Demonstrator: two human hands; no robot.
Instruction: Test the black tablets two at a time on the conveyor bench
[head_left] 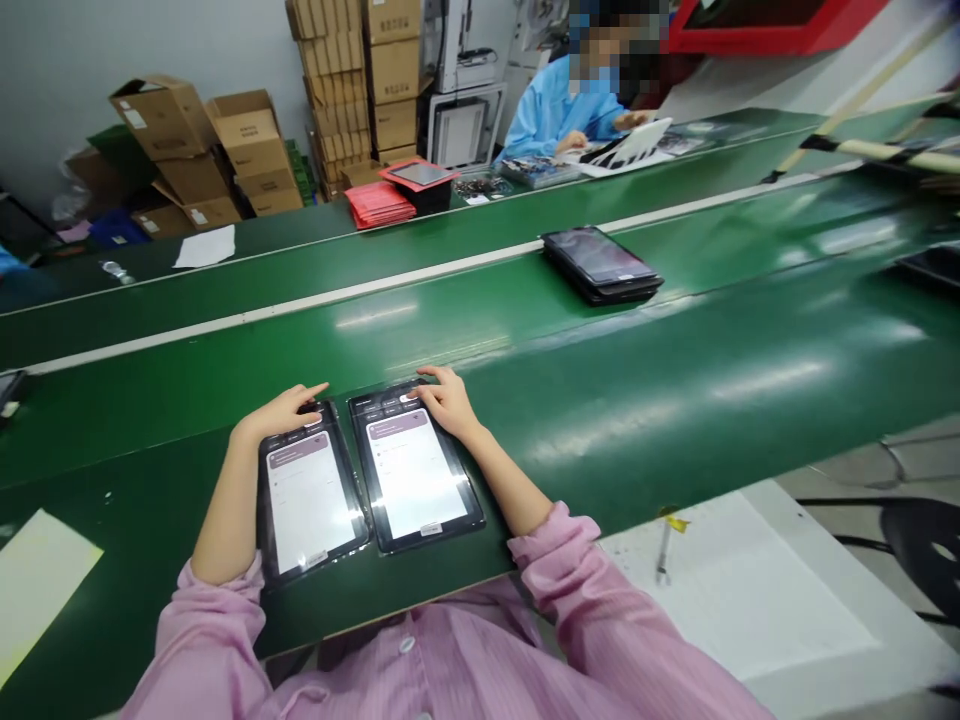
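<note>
Two tablets with lit screens lie side by side on the green bench in front of me. My left hand rests at the top of the left tablet, fingers stretched out and the thumb over its upper edge. At the top right corner of the right tablet, my right hand has its fingers apart, with one touching the screen near the top. Both screens show a white page below a mauve banner, with dark panels above. Neither hand grips anything.
A stack of black tablets sits on the belt beyond. Red pouches and a co-worker in blue are across the line. Cardboard boxes stand behind. A pale sheet lies at left, a white surface at lower right.
</note>
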